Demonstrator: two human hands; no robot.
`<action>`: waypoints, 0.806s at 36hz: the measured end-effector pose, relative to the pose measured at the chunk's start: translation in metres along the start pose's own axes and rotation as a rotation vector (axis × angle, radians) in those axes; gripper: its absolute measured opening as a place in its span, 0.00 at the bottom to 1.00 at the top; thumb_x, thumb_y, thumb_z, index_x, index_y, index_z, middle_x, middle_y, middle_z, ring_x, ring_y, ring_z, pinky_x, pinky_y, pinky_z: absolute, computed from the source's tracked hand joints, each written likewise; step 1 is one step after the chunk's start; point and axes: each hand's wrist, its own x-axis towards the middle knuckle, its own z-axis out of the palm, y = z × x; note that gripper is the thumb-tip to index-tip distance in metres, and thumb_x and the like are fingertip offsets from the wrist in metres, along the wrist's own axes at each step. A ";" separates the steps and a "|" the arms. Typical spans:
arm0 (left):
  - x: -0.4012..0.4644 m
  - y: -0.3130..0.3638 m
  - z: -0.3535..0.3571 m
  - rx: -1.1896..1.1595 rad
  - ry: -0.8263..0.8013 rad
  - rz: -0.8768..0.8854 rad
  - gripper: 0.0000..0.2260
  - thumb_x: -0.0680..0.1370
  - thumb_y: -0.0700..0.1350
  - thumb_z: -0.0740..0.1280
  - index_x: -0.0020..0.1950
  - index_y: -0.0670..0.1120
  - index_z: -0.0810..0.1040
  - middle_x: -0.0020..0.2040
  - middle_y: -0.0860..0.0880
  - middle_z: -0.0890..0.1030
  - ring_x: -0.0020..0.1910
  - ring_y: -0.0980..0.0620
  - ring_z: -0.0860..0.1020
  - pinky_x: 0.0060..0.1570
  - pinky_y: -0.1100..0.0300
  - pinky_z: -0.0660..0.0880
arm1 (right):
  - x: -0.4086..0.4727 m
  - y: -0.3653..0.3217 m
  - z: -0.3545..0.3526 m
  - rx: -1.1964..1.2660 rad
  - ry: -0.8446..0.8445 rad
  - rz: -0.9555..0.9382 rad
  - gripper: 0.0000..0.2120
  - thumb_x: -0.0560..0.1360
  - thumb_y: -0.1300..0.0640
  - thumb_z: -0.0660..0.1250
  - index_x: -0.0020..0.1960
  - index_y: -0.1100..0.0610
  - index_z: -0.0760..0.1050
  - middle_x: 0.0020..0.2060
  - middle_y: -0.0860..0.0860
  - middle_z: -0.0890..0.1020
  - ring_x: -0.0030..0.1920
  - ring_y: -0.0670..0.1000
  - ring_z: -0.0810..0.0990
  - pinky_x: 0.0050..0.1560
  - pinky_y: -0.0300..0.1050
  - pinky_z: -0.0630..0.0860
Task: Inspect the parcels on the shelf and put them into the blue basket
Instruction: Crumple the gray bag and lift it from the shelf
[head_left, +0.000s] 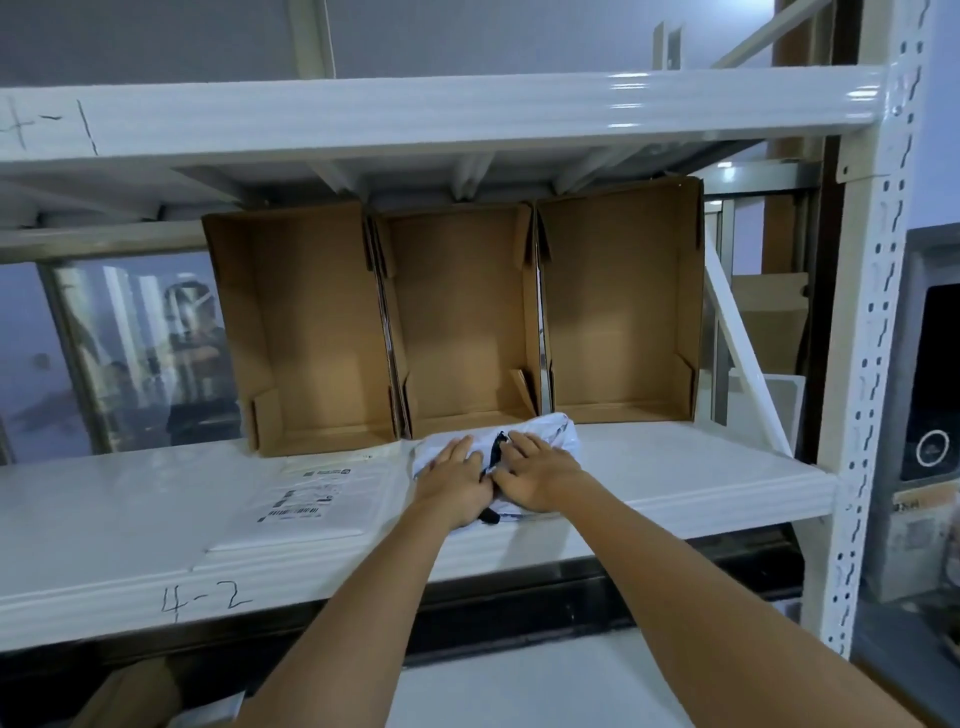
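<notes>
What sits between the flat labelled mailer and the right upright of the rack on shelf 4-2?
In the head view: the crumpled white poly parcel, with the left hand and right hand resting on it; beyond that, bare shelf.

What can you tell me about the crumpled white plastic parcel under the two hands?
The crumpled white plastic parcel is a soft, wrinkled mailer bag with black markings across its top. It lies on the white metal shelf, just in front of the open brown cardboard boxes. The left hand and right hand both rest flat on it, fingers extended, hiding most of its middle. Its near edge reaches the shelf's front lip.
</notes>
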 end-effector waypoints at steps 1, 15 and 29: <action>0.000 0.000 -0.001 -0.017 0.044 0.006 0.25 0.81 0.52 0.53 0.78 0.48 0.57 0.79 0.52 0.49 0.78 0.53 0.48 0.75 0.51 0.50 | 0.001 0.000 -0.007 -0.014 -0.019 -0.003 0.31 0.80 0.41 0.46 0.79 0.53 0.51 0.79 0.51 0.50 0.79 0.52 0.48 0.75 0.58 0.51; 0.027 -0.038 0.004 -0.155 0.055 -0.100 0.27 0.82 0.52 0.51 0.79 0.47 0.48 0.80 0.49 0.46 0.78 0.47 0.49 0.74 0.49 0.55 | 0.017 0.049 0.003 0.108 0.076 0.202 0.32 0.79 0.37 0.48 0.79 0.51 0.49 0.79 0.53 0.44 0.78 0.56 0.50 0.75 0.59 0.53; 0.030 -0.036 0.008 -0.079 0.001 -0.140 0.28 0.82 0.52 0.51 0.79 0.48 0.44 0.79 0.51 0.42 0.78 0.47 0.47 0.73 0.46 0.58 | 0.010 0.041 0.001 0.143 0.079 0.233 0.33 0.80 0.41 0.50 0.78 0.57 0.48 0.78 0.56 0.51 0.73 0.59 0.64 0.71 0.54 0.60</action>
